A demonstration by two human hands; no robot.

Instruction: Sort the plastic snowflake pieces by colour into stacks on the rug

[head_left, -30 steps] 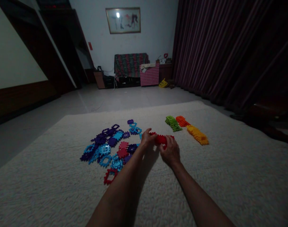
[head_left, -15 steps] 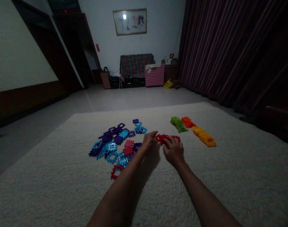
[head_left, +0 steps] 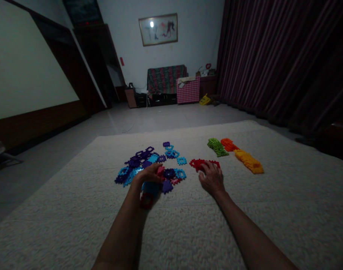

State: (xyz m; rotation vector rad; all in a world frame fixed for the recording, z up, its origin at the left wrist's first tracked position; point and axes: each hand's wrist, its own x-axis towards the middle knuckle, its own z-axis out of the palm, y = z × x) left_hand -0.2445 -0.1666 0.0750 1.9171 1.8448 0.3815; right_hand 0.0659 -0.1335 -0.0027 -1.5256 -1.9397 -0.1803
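Note:
My left hand (head_left: 151, 174) reaches over the loose pile, its fingers curled around a red tile (head_left: 160, 171). My right hand (head_left: 212, 177) is closed on the row of red tiles (head_left: 198, 164), which lies on the pale mat. Around my left hand are purple tiles (head_left: 167, 186) and light blue tiles (head_left: 181, 161). A red square frame piece (head_left: 147, 201) lies below it, near my left forearm. Part of the pile is hidden under my left hand.
Right of my right hand lie rows of green (head_left: 217, 147), orange (head_left: 228, 144) and yellow (head_left: 248, 161) tiles. The quilted mat (head_left: 258, 210) spreads over the surface. Farther off are a cloth-covered cabinet (head_left: 167, 80) and a dark curtain (head_left: 261, 56).
My left hand has moved left, from beside the red row to the pile, and closed around a red tile. My right hand stays on the red row. The view has shifted slightly.

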